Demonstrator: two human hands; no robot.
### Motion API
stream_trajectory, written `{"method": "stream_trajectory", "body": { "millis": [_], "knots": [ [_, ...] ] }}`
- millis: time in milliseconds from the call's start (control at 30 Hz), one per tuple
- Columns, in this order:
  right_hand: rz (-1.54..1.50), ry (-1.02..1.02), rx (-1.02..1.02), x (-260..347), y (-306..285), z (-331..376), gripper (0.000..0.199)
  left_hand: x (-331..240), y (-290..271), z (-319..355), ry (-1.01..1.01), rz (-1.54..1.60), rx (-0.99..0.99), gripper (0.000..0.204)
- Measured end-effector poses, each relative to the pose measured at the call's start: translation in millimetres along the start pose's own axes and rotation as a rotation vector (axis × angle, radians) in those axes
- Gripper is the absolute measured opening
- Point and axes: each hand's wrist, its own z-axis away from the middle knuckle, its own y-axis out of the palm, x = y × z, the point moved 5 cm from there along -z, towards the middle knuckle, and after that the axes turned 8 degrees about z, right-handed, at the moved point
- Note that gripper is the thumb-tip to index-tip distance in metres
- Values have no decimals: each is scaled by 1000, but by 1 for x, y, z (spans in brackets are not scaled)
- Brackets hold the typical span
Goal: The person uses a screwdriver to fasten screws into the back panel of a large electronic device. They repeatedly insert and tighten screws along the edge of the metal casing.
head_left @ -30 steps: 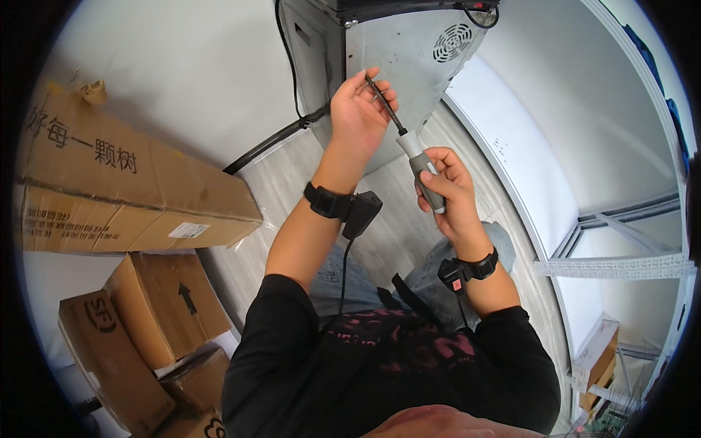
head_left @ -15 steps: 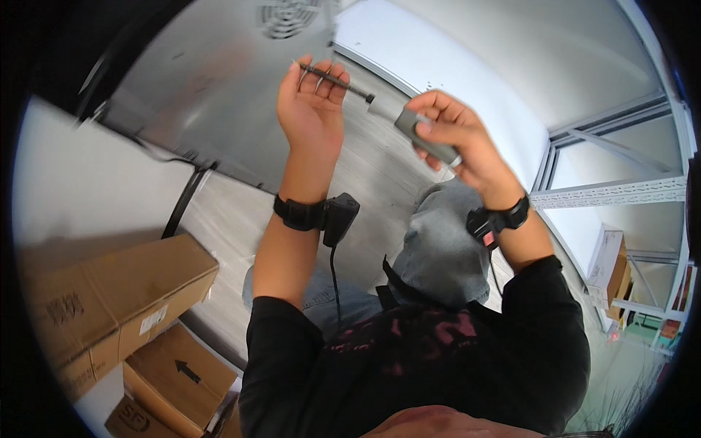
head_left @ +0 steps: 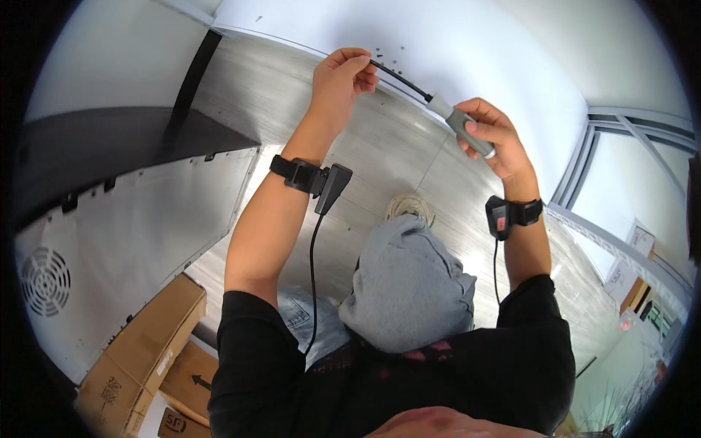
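- Landmark: the screwdriver, held up in front of the person, slanting from upper left down to lower right across the view.
- Right hand sits at the lower right end of the screwdriver, fingers wrapped and clamped around its grey handle; thumb lies on top of the grip.
- Left hand sits at the upper left end of the screwdriver, fingertips pinched together on the tip of the thin black shaft.
- 2 hands are well apart, joined only by the tool between them.
- Small dark specks, possibly screws, lie on the white surface just above the shaft; too small to tell what they are.
- Each wrist carries a black strap: the left wristband, below the shaft end, has a black module with a cable hanging down; the right wristband, below the handle, has a small unit with a cable as well.
- Grey cloth bundle rests on the lap, well below the screwdriver.
- Grey metal panel with a round vent stands far to the lower left of the screwdriver, with 3 cardboard boxes beneath it.
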Motion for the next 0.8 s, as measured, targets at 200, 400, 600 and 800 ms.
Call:
{"method": "stream_trajectory", "body": {
  "millis": [200,400,600,800],
  "knots": [
    [-124,112,-119,-49,-56,-20,26,40,4,-73,121,-645,-97,11],
    [-188,121,-284,-75,-81,-18,27,64,8,-121,292,-1332,-12,13],
    [-190,74,-307,-76,-88,-16,26,74,7,-130,343,-1514,-4,16],
    [-154,31,-316,-60,-85,-11,26,68,-6,-122,486,-1431,36,17]
  ]
}}
